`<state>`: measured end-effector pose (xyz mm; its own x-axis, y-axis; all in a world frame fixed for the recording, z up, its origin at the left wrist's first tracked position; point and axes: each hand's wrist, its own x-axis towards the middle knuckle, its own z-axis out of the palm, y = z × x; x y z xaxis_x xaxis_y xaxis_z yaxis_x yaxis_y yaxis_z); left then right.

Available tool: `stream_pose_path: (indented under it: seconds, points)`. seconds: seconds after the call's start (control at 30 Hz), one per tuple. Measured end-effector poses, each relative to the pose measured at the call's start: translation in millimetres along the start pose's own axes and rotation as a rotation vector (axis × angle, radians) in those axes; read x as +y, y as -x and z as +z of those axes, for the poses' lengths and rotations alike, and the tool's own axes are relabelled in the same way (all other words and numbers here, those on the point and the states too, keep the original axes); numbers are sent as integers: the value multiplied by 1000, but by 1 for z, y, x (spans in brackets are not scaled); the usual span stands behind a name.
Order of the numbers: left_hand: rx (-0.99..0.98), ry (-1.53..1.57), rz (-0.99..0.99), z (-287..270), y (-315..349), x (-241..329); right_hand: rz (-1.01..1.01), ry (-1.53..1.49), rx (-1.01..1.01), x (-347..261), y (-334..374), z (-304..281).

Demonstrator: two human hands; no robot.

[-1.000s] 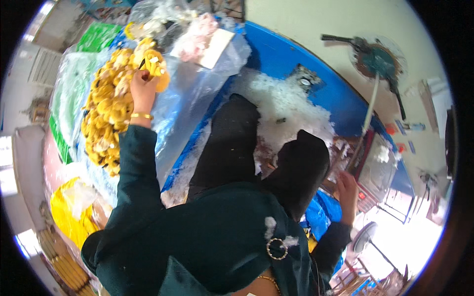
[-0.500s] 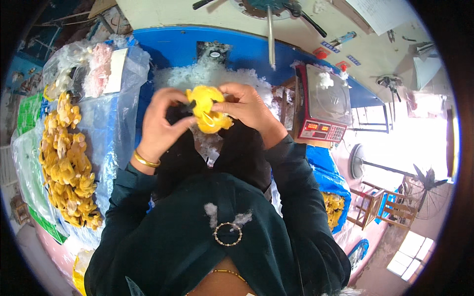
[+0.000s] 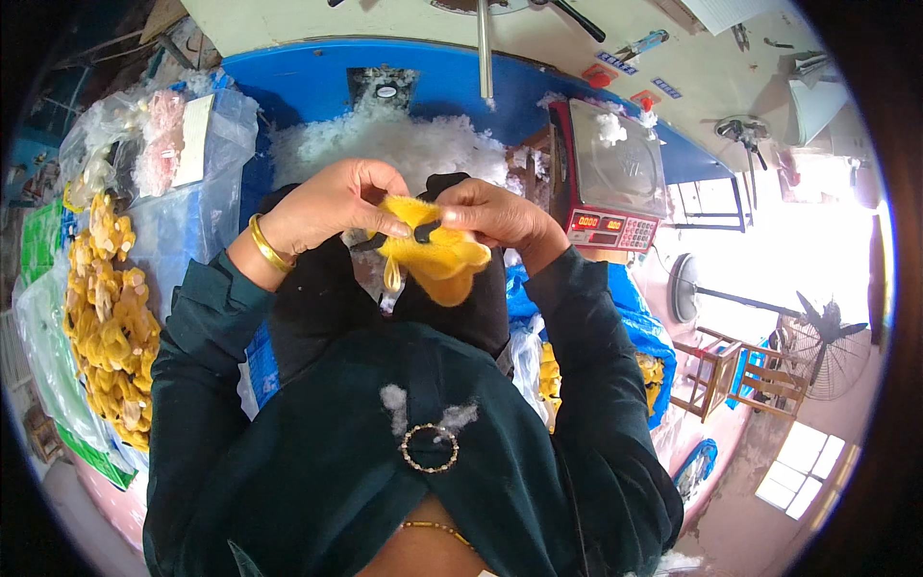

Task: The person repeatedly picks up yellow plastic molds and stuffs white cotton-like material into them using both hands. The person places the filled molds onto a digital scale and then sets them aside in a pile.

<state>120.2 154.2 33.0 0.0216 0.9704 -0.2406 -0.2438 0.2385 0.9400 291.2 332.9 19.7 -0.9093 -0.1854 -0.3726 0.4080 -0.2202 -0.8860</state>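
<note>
A small yellow plush toy (image 3: 444,267) with black patches and a thin pale loop hangs between my two hands, over my lap. My left hand (image 3: 336,204) pinches its left upper edge between thumb and fingers. On the other side, my right hand (image 3: 500,216) grips the upper right edge, close to a black patch. The fingertips of both hands nearly meet at the top of the toy. Its lower part hangs free below them. Behind the hands lies a heap of white stuffing fluff (image 3: 385,144).
Many yellow plush pieces (image 3: 111,337) lie on plastic sheeting at left, near a pink bundle (image 3: 159,144). A red digital scale (image 3: 615,183) stands at right. A blue machine panel (image 3: 317,72) with a metal tube (image 3: 486,53) is ahead. A fan (image 3: 822,341) stands far right.
The plush toy has turned and come lower, its lower part now hanging down. My left hand has swung over to pinch its top edge. The whole view has shifted slightly.
</note>
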Motion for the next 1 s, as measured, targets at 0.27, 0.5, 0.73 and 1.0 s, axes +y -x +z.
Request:
stream_pose_path:
  seconds: [0.27, 0.5, 0.73, 1.0]
  points:
    - [-17, -18, 52, 15, -28, -1, -566, 1119, 604, -14, 22, -19]
    - [440, -989, 659, 13, -79, 51, -669, 1277, 1081, -50, 23, -48]
    - [658, -1276, 633, 18, -90, 50, -532, 1505, 1114, -50, 24, -43]
    - [646, -1343, 601, 20, -91, 54, -553, 1499, 1167, -47, 25, -46]
